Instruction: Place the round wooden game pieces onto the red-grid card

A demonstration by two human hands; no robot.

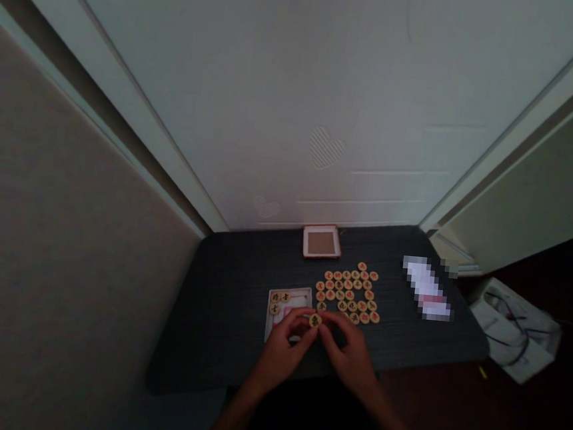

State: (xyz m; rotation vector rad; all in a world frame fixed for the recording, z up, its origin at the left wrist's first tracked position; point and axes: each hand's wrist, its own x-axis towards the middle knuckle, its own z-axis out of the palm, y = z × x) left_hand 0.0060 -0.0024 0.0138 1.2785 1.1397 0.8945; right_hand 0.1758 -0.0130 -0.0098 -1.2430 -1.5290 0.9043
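Observation:
Between the fingertips of both hands is a round Chinese chess piece (315,320) with a dark character facing up. My left hand (288,339) pinches it from the left, partly covering a shallow white box (269,324). My right hand (346,346) closes on the piece from the right. Inside the box, a few pieces with dark characters (276,298) lie at the upper left; whatever lies lower is hidden by my hand. Just beyond my right hand, several loose chess pieces (348,285) with red or dark characters lie flat in loose rows.
The dark table (207,315) stands against a pale panel (276,107). A box lid or tray (321,243) with a brown middle sits at the back edge. A blurred white and pink item (428,289) lies on the right. Beside the table is a white bag (517,332) with cords.

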